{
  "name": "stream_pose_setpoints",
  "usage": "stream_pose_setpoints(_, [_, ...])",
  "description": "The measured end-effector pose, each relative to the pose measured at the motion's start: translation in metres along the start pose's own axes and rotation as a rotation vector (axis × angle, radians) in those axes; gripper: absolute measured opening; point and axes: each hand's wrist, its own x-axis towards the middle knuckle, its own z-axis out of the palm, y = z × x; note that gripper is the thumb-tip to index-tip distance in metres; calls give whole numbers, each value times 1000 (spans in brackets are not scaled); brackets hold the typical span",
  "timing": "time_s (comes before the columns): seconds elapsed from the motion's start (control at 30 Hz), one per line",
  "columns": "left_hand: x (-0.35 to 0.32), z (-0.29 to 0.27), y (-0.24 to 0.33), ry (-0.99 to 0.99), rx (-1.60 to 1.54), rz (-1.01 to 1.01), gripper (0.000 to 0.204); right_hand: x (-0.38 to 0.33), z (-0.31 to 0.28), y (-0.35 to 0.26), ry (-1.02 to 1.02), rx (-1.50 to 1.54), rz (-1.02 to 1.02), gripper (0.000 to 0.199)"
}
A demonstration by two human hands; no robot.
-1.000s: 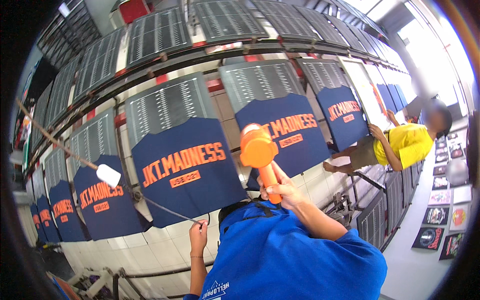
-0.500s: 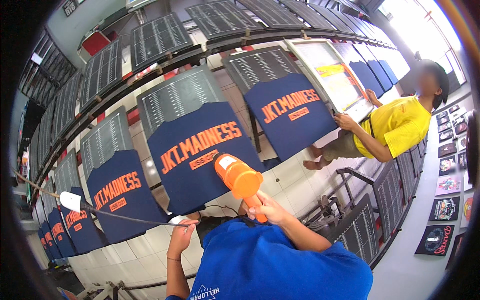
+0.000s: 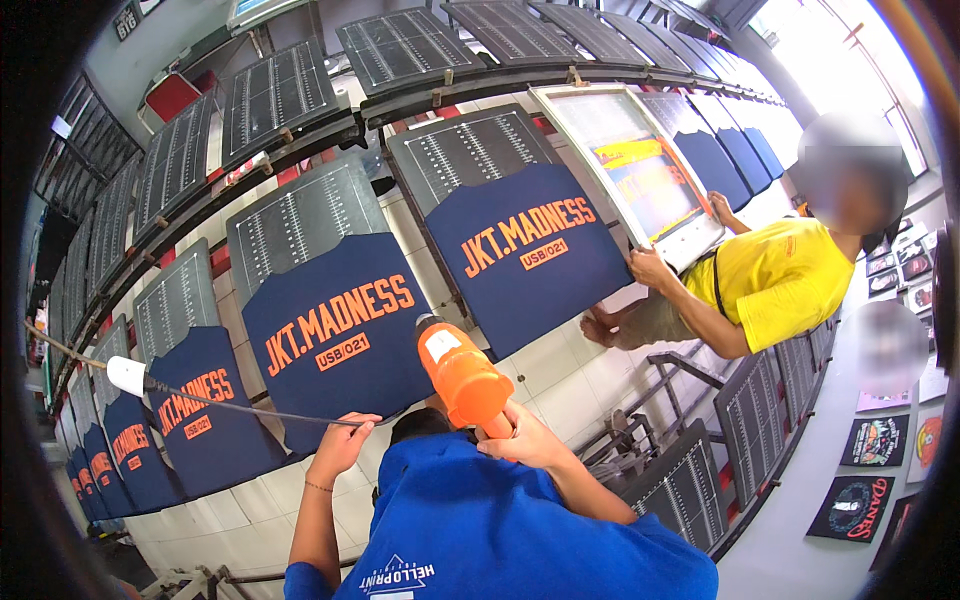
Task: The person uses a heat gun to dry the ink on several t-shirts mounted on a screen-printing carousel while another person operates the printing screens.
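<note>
My right hand [image 3: 528, 440] is closed round the handle of an orange heat gun [image 3: 464, 372]. Its dark nozzle points up and left, by the right edge of a navy shirt piece [image 3: 290, 330] with orange print. My left hand [image 3: 345, 440] pinches a dark power cord [image 3: 250, 408] that stretches left past a white plug-like piece [image 3: 127, 375]. Another printed navy piece [image 3: 560, 280] lies on the pallet just beyond the gun, under neither hand.
Black pallets [image 3: 470, 150] run in rows, several bearing navy pieces. At right, a person in a yellow shirt [image 3: 780, 285] holds a printing screen [image 3: 570, 130] over a pallet. Dark metal racks [image 3: 690, 485] stand near my right; dark and coloured prints [image 3: 850, 508] line the wall.
My view has shifted right along the row, so the pallets sit further left. The heat gun has moved off the printed navy piece toward its right edge. Both hands keep their grip.
</note>
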Motion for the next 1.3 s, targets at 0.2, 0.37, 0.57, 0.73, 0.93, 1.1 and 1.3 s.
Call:
stream_pose_setpoints(0.2, [38, 21, 9, -78, -56, -11, 27, 9, -34, -16, 89, -97, -63, 54])
stream_pose_setpoints(0.37, [47, 26, -1, -38, -34, -83, 27, 20, -68, -53, 168, -223, 98, 55])
stream_pose_setpoints(0.57, [54, 51, -18, 213, -154, -255, 29, 39, -135, -74, 149, -135, 86, 48])
stream_pose_setpoints(0.73, [67, 86, -27, 576, -311, -390, 33, 53, -217, -112, 126, -121, 141, 39])
stream_pose_setpoints(0.93, [72, 117, -46, 1129, -349, -508, 32, 62, -319, -150, 156, -125, 66, 39])
stream_pose_setpoints(1.1, [76, 133, -39, 1276, -414, -662, 30, 66, -391, -184, 236, -191, 142, 39])
stream_pose_setpoints(1.3, [74, 133, -51, 1315, -315, -770, 27, 81, -423, -222, 317, -341, 80, 42])
